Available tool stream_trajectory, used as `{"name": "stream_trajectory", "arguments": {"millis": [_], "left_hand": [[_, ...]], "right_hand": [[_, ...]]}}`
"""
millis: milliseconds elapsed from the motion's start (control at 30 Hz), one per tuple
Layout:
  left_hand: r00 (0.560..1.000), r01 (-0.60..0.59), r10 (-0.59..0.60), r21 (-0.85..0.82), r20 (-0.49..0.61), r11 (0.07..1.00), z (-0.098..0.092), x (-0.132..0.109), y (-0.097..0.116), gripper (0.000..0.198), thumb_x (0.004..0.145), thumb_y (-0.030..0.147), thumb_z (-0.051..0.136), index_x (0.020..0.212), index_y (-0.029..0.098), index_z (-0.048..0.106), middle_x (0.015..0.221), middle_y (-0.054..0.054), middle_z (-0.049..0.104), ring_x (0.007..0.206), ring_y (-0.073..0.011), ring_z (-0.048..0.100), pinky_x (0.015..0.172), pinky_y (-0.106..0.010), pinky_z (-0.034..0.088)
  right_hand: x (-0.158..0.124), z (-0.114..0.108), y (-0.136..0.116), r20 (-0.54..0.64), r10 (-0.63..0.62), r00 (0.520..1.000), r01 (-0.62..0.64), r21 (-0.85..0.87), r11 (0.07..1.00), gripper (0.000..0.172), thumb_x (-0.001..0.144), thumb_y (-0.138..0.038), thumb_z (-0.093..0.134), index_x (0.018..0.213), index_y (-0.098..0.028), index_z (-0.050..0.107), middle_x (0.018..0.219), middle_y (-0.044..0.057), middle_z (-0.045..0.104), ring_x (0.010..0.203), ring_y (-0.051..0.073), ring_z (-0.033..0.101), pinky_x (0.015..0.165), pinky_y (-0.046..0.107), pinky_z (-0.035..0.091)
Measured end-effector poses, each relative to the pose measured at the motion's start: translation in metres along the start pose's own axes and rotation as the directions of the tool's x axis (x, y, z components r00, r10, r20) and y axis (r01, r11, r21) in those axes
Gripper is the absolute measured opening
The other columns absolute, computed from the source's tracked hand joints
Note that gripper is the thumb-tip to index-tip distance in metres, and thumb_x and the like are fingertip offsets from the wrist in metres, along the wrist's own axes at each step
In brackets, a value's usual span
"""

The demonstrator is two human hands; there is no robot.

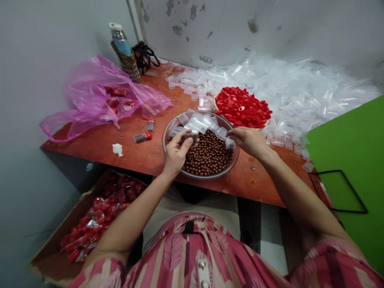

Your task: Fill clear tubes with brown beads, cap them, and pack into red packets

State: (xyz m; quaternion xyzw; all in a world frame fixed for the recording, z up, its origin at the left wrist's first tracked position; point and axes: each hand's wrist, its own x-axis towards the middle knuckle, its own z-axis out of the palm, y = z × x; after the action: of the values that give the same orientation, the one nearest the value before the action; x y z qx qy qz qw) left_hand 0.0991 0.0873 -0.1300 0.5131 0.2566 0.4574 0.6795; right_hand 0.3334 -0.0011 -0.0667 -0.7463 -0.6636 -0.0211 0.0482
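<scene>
My left hand [177,154] is closed on a small clear plastic container [193,138] above the left part of a grey bowl [210,176]. Brown round balls [207,156] fill the front of this bowl, and several clear containers [199,122] lie on top of them at the back. At the bowl's right edge, my right hand [250,141] has its fingers pinched together. Another clear container [230,144] is at these fingertips, seemingly gripped by them. Just behind the right hand stands a bowl heaped with red caps [243,107].
Loose clear containers [300,92] pile up along the wall. Two red-capped containers [143,137] lie left of the bowl, near a pink plastic bag [90,100]. A bottle [121,44] stands behind. Below left is a cardboard box [48,256] of red packets; a green board [354,160] is right.
</scene>
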Motion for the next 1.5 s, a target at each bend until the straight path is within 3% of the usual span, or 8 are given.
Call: {"name": "stream_trajectory", "arguments": {"millis": [200,333,533,733,900,1067,1200,1500], "left_hand": [[0.999,0.032,-0.034,0.120,0.015,0.992,0.002,-0.002,0.003,0.045,0.076,0.041,0.068,0.114,0.017,0.062,0.098,-0.006,0.070,0.087,-0.0180,0.069,0.086,-0.034,0.056],[0.996,0.073,-0.082,0.178,0.043,0.981,0.006,-0.003,0.007,0.045,0.076,0.040,0.068,0.113,0.016,0.063,0.098,-0.006,0.070,0.088,-0.0191,0.068,0.087,-0.034,0.056],[0.993,0.066,-0.083,0.200,0.078,0.978,0.005,-0.002,0.009,0.040,0.077,0.037,0.067,0.112,0.017,0.063,0.101,-0.006,0.071,0.090,-0.0186,0.068,0.087,-0.033,0.055],[0.992,0.055,-0.077,0.214,0.097,0.975,0.005,-0.003,0.008,0.040,0.078,0.036,0.066,0.114,0.018,0.063,0.102,-0.006,0.070,0.090,-0.0191,0.068,0.088,-0.034,0.054],[0.987,-0.012,-0.041,0.331,0.153,0.944,0.006,-0.002,0.010,0.037,0.079,0.036,0.064,0.113,0.019,0.065,0.107,-0.005,0.070,0.097,-0.0201,0.066,0.093,-0.034,0.050],[0.964,-0.158,0.047,0.425,0.261,0.891,0.006,-0.002,0.012,0.032,0.083,0.032,0.060,0.113,0.021,0.066,0.112,-0.004,0.069,0.103,-0.0197,0.064,0.097,-0.032,0.047],[0.944,-0.233,0.093,0.439,0.316,0.868,0.007,-0.004,0.013,0.030,0.083,0.027,0.060,0.111,0.019,0.067,0.112,-0.005,0.069,0.103,-0.0195,0.064,0.095,-0.031,0.047],[0.927,-0.318,0.169,0.462,0.335,0.828,0.003,-0.009,0.011,0.026,0.083,0.024,0.058,0.106,0.020,0.070,0.108,-0.005,0.071,0.098,-0.0194,0.067,0.092,-0.031,0.050]], "right_hand": [[0.005,0.002,0.059,-0.173,0.256,0.951,-0.236,0.129,0.963,0.022,0.082,-0.026,0.053,0.088,-0.024,0.074,0.084,0.004,0.074,0.075,0.021,0.066,0.068,0.031,0.048],[0.014,0.008,0.095,-0.198,0.256,0.946,-0.208,0.233,0.950,0.021,0.079,-0.025,0.058,0.091,-0.020,0.074,0.088,0.006,0.073,0.081,0.021,0.065,0.075,0.033,0.048],[0.036,0.022,0.088,-0.060,0.022,0.998,-0.020,0.034,0.999,0.026,0.083,-0.030,0.057,0.103,-0.020,0.071,0.103,0.009,0.066,0.091,0.022,0.062,0.068,0.029,0.045],[0.040,0.022,0.085,-0.004,0.068,0.998,-0.068,0.005,0.998,0.018,0.078,-0.027,0.062,0.093,-0.019,0.069,0.097,0.010,0.067,0.093,0.026,0.060,0.069,0.032,0.045],[0.024,0.004,0.044,-0.220,0.200,0.955,-0.065,0.503,0.862,0.026,0.073,-0.037,0.069,0.093,-0.021,0.064,0.085,0.003,0.067,0.077,0.019,0.061,0.069,0.032,0.049],[0.004,-0.010,-0.037,-0.121,0.067,0.990,0.062,0.820,0.569,0.032,0.071,-0.043,0.073,0.093,-0.022,0.064,0.085,0.002,0.068,0.074,0.017,0.062,0.069,0.031,0.052],[-0.003,-0.007,-0.066,-0.111,-0.011,0.994,0.094,0.786,0.611,0.028,0.074,-0.041,0.071,0.092,-0.020,0.065,0.085,0.003,0.068,0.076,0.018,0.064,0.071,0.031,0.052],[-0.002,-0.018,-0.070,0.028,-0.119,0.993,0.067,0.687,0.723,0.026,0.072,-0.042,0.071,0.075,-0.019,0.059,0.069,0.002,0.063,0.061,0.016,0.058,0.056,0.028,0.046]]}}
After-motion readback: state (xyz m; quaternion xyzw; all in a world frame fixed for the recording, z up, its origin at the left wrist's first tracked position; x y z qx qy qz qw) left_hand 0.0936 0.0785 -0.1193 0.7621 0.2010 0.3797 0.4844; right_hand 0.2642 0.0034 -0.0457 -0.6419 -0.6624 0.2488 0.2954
